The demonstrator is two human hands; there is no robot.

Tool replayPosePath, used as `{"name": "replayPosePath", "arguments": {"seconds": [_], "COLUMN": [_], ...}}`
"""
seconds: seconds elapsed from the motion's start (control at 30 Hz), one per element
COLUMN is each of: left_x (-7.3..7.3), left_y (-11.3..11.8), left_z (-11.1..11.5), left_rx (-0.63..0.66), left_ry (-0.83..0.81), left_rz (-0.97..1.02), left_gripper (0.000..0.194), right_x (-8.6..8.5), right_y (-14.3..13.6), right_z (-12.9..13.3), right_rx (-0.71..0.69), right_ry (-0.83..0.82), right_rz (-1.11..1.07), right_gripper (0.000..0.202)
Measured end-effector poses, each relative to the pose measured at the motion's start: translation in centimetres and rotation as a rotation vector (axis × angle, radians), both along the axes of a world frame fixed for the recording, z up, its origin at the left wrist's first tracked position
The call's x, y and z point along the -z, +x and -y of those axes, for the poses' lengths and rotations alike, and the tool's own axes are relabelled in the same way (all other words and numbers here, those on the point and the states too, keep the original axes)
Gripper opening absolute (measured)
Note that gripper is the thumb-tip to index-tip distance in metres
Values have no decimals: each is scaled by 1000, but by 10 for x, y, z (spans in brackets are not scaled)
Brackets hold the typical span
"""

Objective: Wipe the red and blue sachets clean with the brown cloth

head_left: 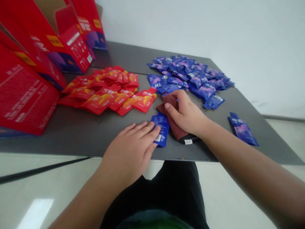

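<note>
My left hand (135,146) lies flat near the table's front edge, its fingertips resting on a blue pouch (162,128). That pouch shows its printed back with a barcode. Just right of it, my right hand (183,111) is closed on a folded brown cloth (175,127) with a dark edge and a small white tag. The cloth touches the table beside the pouch's upper right side. Farther back is a heap of blue pouches (188,74). Red pouches (114,90) lie in overlapping rows to the left.
Tall red boxes (69,47), at least one with its top open, stand along the left of the grey table (133,140). A single blue pouch (243,129) lies at the right, beyond my right forearm. A white wall (190,25) rises behind the table.
</note>
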State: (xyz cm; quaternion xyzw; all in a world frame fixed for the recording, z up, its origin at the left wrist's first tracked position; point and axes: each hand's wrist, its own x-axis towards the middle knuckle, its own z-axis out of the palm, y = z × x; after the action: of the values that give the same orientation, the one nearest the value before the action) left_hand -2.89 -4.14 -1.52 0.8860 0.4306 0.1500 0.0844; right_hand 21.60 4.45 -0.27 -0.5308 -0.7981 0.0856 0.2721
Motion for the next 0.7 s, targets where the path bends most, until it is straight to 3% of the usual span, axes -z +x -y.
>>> {"name": "replayPosePath", "arguments": {"seconds": [0.23, 0.37, 0.4, 0.47, 0.53, 0.6, 0.7], "left_x": [-7, -9, -8, -5, -2, -1, -4], "left_y": [-21, -15, -9, 9, 30, 51, 71], "left_z": [27, 44, 46, 48, 47, 43, 31], "left_rx": [-227, -233, -222, -184, -99, 25, 149], "left_ry": [73, 305, 355, 409, 400, 342, 170], "left_rz": [351, 495, 513, 512, 461, 389, 241], "left_gripper": [47, 59, 62, 64, 57, 50, 61], "right_x": [-6, -29, -34, -39, -36, -25, -10], "right_y": [6, 2, -1, -9, -13, -9, 26], "right_z": [2, 41, 57, 90, 117, 133, 140], "right_rx": [-112, -75, -78, -194, -287, -206, 115], "right_ry": [27, 167, 99, -196, -429, -490, -381], "right_rz": [10, -77, -190, -468, -696, -864, -961], "right_gripper": [39, 35, 36, 41, 43, 40, 33]}}
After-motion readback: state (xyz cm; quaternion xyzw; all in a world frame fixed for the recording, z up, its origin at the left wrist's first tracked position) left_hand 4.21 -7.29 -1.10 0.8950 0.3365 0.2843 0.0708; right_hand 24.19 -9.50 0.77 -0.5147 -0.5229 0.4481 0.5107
